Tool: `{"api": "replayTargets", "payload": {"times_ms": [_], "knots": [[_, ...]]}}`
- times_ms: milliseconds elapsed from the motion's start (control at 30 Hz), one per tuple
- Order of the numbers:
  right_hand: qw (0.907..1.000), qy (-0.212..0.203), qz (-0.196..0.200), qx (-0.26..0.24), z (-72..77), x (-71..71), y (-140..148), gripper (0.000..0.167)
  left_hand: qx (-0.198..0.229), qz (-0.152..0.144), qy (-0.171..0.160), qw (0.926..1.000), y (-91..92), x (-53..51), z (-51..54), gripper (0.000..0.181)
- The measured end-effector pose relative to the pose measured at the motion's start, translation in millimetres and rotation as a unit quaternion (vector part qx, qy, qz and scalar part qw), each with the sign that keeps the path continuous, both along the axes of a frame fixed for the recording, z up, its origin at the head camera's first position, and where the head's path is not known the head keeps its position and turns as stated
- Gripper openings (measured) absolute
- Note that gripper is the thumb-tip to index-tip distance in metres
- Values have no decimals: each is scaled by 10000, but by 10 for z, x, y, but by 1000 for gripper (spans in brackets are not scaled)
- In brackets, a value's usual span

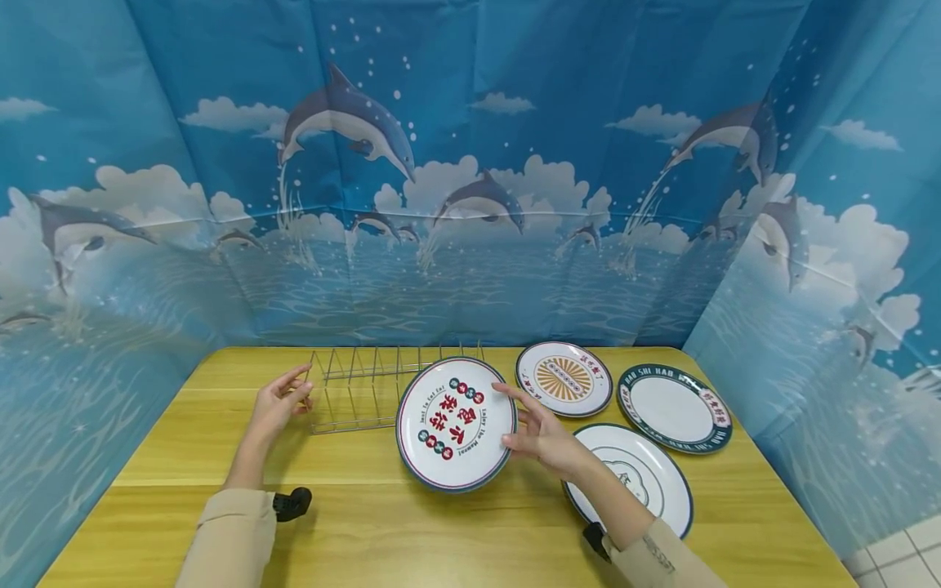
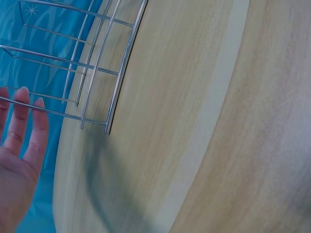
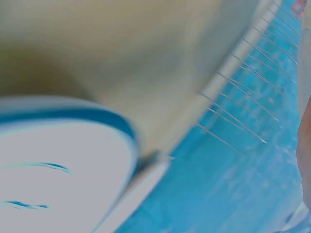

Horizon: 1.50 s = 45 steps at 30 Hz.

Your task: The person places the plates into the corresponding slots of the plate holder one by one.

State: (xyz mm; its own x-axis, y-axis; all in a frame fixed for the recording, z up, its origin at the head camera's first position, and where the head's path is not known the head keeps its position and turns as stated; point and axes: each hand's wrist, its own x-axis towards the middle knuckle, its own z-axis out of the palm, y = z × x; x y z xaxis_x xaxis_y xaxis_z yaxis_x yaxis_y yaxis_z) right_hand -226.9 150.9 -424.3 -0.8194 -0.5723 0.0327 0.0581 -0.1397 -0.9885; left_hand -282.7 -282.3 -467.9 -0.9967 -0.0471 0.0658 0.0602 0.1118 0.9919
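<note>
A white plate with red characters and a dark rim (image 1: 457, 425) is held up, tilted, in front of the wire rack's right part. My right hand (image 1: 547, 437) grips its right edge, thumb on the face. The metal wire rack (image 1: 353, 426) stands near the table's back edge. My left hand (image 1: 279, 402) is at the rack's left end, fingers loosely extended. In the left wrist view the fingers of that hand (image 2: 22, 145) are by the rack's end wire (image 2: 63, 114); whether they touch it, I cannot tell. The right wrist view shows only a sliver of the right hand at its right edge.
Right of the held plate lie a plate with an orange sunburst (image 1: 564, 379), a green-rimmed oval plate (image 1: 672, 408) and a white plate with a line drawing (image 1: 662, 482), partly behind my right forearm. A blue dolphin curtain (image 1: 470, 269) hangs behind the wooden table (image 1: 353, 523).
</note>
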Motion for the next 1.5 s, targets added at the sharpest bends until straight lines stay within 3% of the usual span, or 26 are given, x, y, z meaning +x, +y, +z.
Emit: {"api": "replayTargets", "payload": {"times_ms": [67, 300, 633, 900, 1233, 1400, 1500], "knots": [[9998, 165, -29, -57, 104, -57, -72, 71, 28, -42, 26, 10000, -25, -16, -24, 56], [9976, 636, -161, 202, 430, -253, -445, 69, -295, 62, -258, 9992, 100, 107, 193, 48], [9924, 1007, -554, 441, 711, -478, -1125, 66, -76, -10, -87, 9999, 59, 74, 152, 33], [9845, 1314, -879, 761, 811, -553, -1646, 66, -71, -91, -110, 9999, 66, 87, 202, 33], [9519, 2231, -1423, 1543, 685, -536, -2112, 68, -73, -172, -287, 9994, 55, 100, 217, 31], [9301, 2469, -1752, 2080, 618, -535, -2230, 67, -153, -286, -254, 9992, 37, 95, 229, 33], [9218, 2598, -1803, 2240, 576, -523, -2277, 67, -151, -362, -282, 9988, 21, 87, 232, 35]]}}
